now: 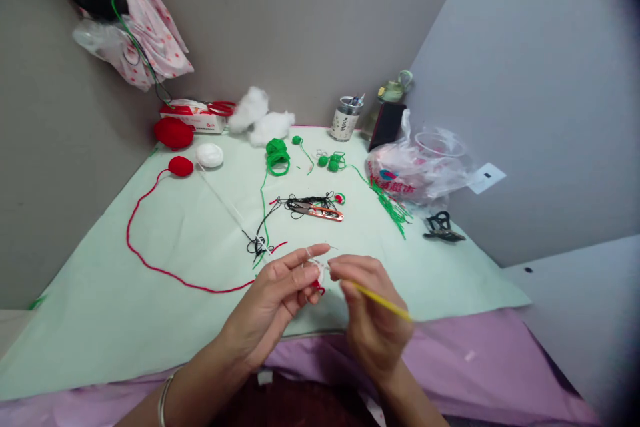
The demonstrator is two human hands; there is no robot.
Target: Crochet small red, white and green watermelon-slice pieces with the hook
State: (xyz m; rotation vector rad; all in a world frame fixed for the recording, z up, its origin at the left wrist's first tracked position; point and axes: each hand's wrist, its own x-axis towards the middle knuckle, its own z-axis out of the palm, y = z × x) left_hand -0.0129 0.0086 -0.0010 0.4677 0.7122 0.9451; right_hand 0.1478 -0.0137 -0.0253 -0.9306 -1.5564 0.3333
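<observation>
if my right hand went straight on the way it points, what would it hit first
Likely the small red-and-white yarn piece in the left hand, though depth is unclear.

1. Yarn-craft work corner; whether home or workshop cannot be told.
2. Enclosure: plain grey walls point(300, 33) around a pale-green-covered bench point(125, 327).
3. Craft supplies: round red yarn ball point(181, 166), looped green yarn bundle point(277, 152), fluffy white fibre tufts point(273, 128).
4. Personal articles: black claw-shaped hair clip point(442, 227), crumpled translucent plastic bag point(415, 170).

Even, diffuse light casts faint shadows on the cloth point(105, 310), with dark vignetting far to its right.
</observation>
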